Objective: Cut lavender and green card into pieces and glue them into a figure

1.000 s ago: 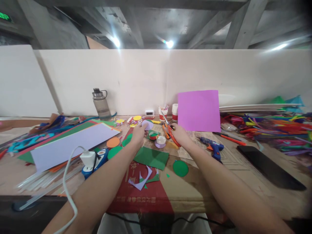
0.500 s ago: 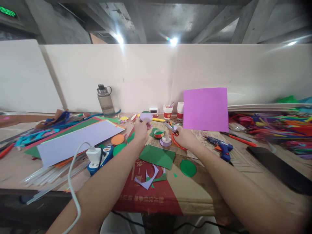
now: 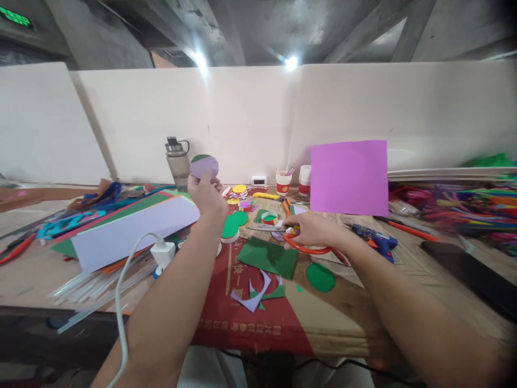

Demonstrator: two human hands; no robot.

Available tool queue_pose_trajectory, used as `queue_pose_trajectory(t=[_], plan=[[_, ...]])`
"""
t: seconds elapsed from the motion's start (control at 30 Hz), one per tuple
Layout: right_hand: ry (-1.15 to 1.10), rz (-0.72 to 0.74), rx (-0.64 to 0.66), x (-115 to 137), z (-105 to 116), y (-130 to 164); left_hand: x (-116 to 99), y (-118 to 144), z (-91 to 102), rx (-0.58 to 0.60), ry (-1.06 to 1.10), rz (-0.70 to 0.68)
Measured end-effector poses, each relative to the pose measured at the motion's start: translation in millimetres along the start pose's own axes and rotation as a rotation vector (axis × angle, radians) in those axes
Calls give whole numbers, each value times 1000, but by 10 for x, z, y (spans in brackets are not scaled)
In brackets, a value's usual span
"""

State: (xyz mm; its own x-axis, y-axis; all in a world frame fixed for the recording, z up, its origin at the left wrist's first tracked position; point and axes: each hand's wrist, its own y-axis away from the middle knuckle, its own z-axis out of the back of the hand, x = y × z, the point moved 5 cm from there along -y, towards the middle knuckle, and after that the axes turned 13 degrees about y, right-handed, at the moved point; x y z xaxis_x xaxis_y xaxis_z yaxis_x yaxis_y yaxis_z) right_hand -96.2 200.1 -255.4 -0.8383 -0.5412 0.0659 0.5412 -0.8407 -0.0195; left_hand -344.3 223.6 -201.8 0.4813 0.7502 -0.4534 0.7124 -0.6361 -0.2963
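Note:
My left hand (image 3: 205, 191) is raised in front of the water bottle, its fingers pinching a round paper disc (image 3: 205, 166) that is lilac with a dark green part at its top. My right hand (image 3: 309, 229) grips the orange handles of a pair of scissors (image 3: 309, 248), low over the table, with the blades pointing left. Close to the blades is a small tape roll (image 3: 269, 218). Below them lie a green paper rectangle (image 3: 269, 257), a green disc (image 3: 320, 277) and lilac paper offcuts (image 3: 253, 293). More green discs (image 3: 233, 226) are stacked right of my left forearm.
A water bottle (image 3: 177, 164) stands at the back left. Paper cups (image 3: 283, 183) and a purple sheet (image 3: 349, 178) stand at the back. On the right lie a blue glue gun (image 3: 377, 243) and a black phone-like slab (image 3: 470, 277). A white cable (image 3: 119, 312) crosses my left forearm.
My left hand has moved left and up with the lilac disc, showing its face more. My right hand has lowered slightly, and the scissors have turned so the blades point left.

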Motion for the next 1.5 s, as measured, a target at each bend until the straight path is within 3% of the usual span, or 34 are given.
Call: queue_pose_trajectory(t=[0.27,0.43,0.53,0.6,0.73,0.83,0.97,1.1,1.27,1.37,1.43,1.5], plan=[[22,218,127,-21,-70,61,238,89,43,-4,-71,118],[-45,232,174,-39,-139,88,636,542,3,312,-425,330],[-88,239,175,-13,-110,109,800,848,-44,553,-507,406],[-117,204,126,-24,-59,99,832,956,-56,610,-520,420],[-155,-79,-36,-201,35,35,821,1011,-46,538,-498,449],[-234,-236,-240,-315,100,11,860,1062,6,421,-453,572],[-274,-52,-431,-225,125,-15,920,1133,46,455,-538,647],[-188,73,-438,-144,52,-57,947,1117,60,550,-622,605],[-143,46,-463,-148,45,-92,961,1126,52,615,-657,654],[-133,-31,-481,-184,61,-89,956,1073,56,590,-623,672],[-133,-118,-486,-237,58,-81,935,957,82,540,-629,597],[-128,-187,-483,-285,46,-75,890,807,111,520,-731,425]])
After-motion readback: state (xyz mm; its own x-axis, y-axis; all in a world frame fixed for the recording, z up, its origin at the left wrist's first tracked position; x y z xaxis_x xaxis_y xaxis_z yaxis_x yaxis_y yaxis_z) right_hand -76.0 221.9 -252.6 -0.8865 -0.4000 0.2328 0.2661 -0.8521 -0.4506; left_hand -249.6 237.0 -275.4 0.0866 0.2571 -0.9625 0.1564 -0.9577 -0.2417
